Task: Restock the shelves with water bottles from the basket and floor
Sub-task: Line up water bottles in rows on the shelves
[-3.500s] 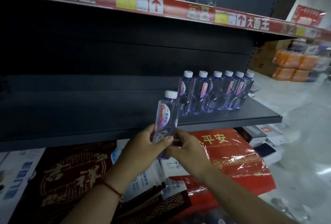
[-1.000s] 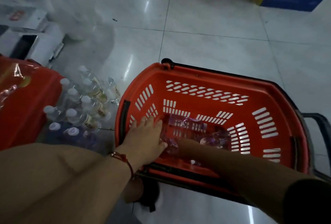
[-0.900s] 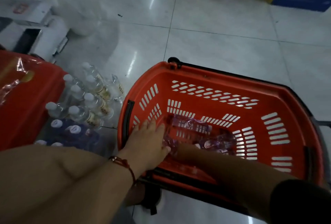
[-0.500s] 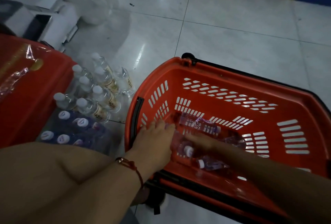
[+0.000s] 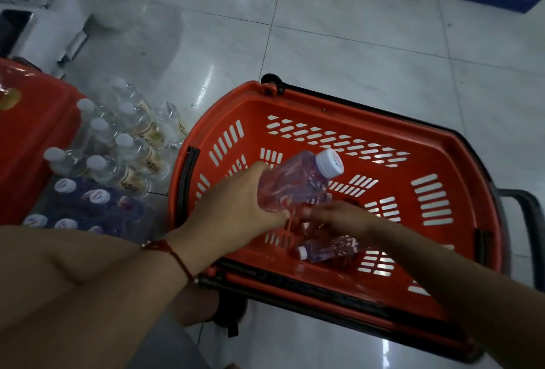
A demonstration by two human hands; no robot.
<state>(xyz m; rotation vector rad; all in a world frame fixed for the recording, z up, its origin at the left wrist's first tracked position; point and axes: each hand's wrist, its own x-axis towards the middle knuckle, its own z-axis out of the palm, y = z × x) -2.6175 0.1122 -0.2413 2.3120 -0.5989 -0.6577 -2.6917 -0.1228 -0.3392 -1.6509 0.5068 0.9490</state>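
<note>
Your left hand (image 5: 236, 206) grips 1 bottle (image 5: 295, 182) above the basket (image 5: 460, 156); your right hand (image 5: 336, 216) (grip unclear) reaches another; lift both shelfward.

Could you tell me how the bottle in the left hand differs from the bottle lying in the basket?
The held bottle is lifted above the basket, cap pointing up-right; the loose bottle lies on the basket floor, cap pointing left. The left hand grips one; nothing holds the other. Both are purple-tinted with white caps.
</note>
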